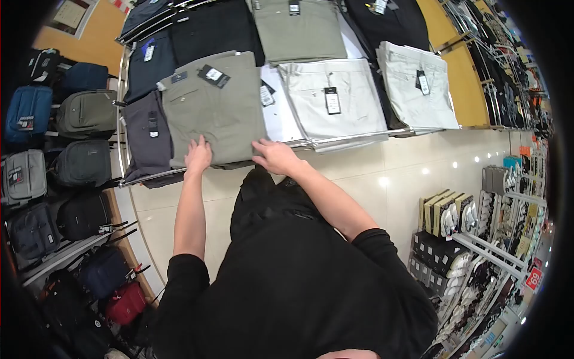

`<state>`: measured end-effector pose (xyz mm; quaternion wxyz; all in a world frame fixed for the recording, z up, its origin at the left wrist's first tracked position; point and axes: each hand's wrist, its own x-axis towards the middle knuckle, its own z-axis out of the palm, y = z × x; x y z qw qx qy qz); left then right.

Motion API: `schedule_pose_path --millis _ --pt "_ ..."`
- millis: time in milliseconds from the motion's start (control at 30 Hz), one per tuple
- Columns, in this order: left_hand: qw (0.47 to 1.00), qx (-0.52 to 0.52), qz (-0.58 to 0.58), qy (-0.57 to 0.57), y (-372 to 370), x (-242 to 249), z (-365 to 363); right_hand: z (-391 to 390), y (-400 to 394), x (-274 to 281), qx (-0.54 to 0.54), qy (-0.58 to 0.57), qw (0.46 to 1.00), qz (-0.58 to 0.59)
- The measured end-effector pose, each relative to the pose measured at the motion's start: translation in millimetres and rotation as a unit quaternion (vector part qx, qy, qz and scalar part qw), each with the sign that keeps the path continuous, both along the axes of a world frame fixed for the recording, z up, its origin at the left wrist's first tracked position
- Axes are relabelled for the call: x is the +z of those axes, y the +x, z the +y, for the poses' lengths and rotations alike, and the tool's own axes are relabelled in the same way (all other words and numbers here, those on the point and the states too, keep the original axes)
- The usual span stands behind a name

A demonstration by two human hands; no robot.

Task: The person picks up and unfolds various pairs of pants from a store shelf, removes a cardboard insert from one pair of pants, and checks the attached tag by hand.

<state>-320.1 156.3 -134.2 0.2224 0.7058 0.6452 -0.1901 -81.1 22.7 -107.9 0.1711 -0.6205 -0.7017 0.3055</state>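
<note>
Folded olive-grey trousers (218, 119) with a black tag lie on the display rack, near its front rail. My left hand (198, 155) rests on their lower left part, fingers spread. At their lower right corner is my right hand (275, 157), its fingers bent at the cloth edge; whether they pinch it is hard to tell. Dark grey trousers (149, 134) lie to the left, partly beneath the olive-grey ones. White trousers (335, 105) with a black tag lie to the right, past a strip of white surface (281, 113).
More folded trousers (299, 30) fill the rack's back row, and pale ones (418, 87) lie at its right end. Backpacks (84, 113) hang along the left. Shoe boxes (439, 254) and shoe shelves stand at the right. A metal rail (353, 137) edges the rack.
</note>
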Motion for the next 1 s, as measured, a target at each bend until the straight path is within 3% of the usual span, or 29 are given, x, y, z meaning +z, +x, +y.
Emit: schedule_pose_path --millis 67,100,200,233,333,400,467,567,800,867,933,1000 --pt "0.994 -0.011 -0.035 0.105 3.7 3.7 -17.3 -7.4 10.9 14.0 -0.018 -0.007 0.998 0.055" --pt "0.994 -0.017 -0.037 0.103 10.9 10.4 -23.2 -12.4 17.1 13.6 -0.025 -0.008 0.998 0.054" --pt "0.953 0.057 -0.222 0.197 34.1 26.5 -29.5 -18.5 34.6 15.3 -0.063 -0.010 0.994 0.093" --pt "0.954 0.054 -0.223 0.194 47.9 34.3 -28.6 -18.4 39.4 12.2 -0.067 -0.012 0.993 0.093" --pt "0.889 0.079 -0.409 0.190 92.0 35.0 -26.6 -13.4 51.4 7.4 -0.107 0.036 0.989 0.099" --pt "0.875 0.077 -0.469 0.094 121.3 22.4 -27.7 -4.9 59.0 13.6 -0.081 -0.041 0.990 0.112" --pt "0.880 0.028 -0.475 0.019 152.5 17.6 -34.2 4.7 66.7 11.4 -0.056 -0.075 0.989 0.113" --pt "0.867 0.054 -0.489 -0.083 183.9 -3.8 -32.6 22.0 82.3 -4.6 -0.031 -0.087 0.988 0.123" --pt "0.902 0.067 -0.415 -0.100 224.0 -71.8 -8.4 40.9 159.5 -3.1 -0.165 -0.115 0.971 0.131" --pt "0.910 0.108 -0.376 -0.136 236.7 -82.3 -5.1 39.1 183.9 -21.1 -0.269 -0.101 0.956 0.061" --pt "0.916 0.122 -0.353 -0.144 243.8 -94.9 -7.6 29.0 216.2 -61.3 -0.269 -0.033 0.962 -0.023" --pt "0.916 0.141 -0.325 -0.188 250.8 -95.7 -9.9 24.6 244.7 -72.0 -0.246 -0.096 0.946 -0.188"
